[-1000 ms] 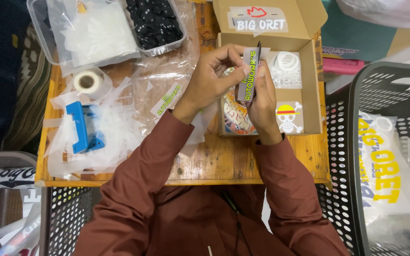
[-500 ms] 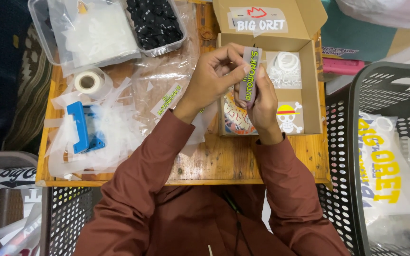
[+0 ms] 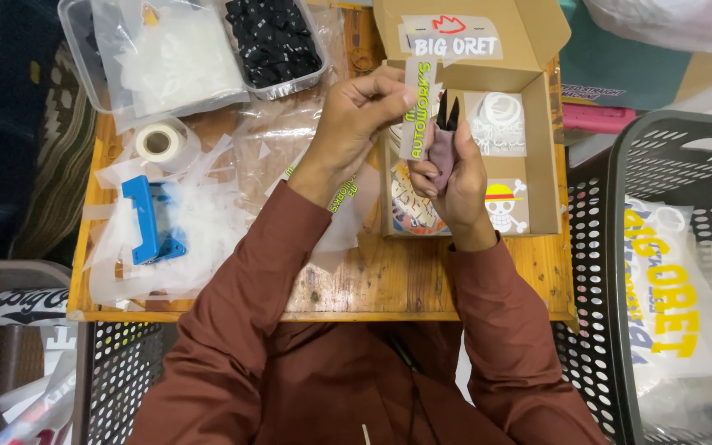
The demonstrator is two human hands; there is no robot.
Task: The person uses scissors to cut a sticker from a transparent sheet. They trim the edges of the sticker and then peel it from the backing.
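I see a narrow sticker strip [image 3: 419, 111], pale with bright green lettering, held upright above the open cardboard box [image 3: 537, 148]. My left hand [image 3: 354, 124] has its fingers [image 3: 389, 89] pinched together on the strip's upper left edge. My right hand [image 3: 448, 177] sits just beside and below it, its fingers closed around a small dark pointed tool [image 3: 448, 111] whose black tips rise right next to the strip; I cannot tell whether the tips touch it. Both hands hover over the left part of the box.

Inside the box lie several stickers: a white round-patterned one [image 3: 498, 124] to the right of the tool, a skull with a straw hat [image 3: 504, 206] near the lower right corner, and a colourful one [image 3: 409, 206] partly hidden under my right hand. The box's raised flap carries another sticker [image 3: 452, 37] with a red mark above its lettering.

The box stands on a wooden surface [image 3: 372, 284]. To the left of my left forearm lie crumpled clear plastic sheets [image 3: 208, 214], with a blue tool [image 3: 146, 218] among them and a roll of white tape [image 3: 158, 142] a little further up. At the far edge sits a clear tray [image 3: 92, 58] holding white pieces and, next to it, a tray of small black pieces [image 3: 278, 37]. A black perforated basket [image 3: 611, 247] stands at the right, with a printed bag [image 3: 669, 305] in it.
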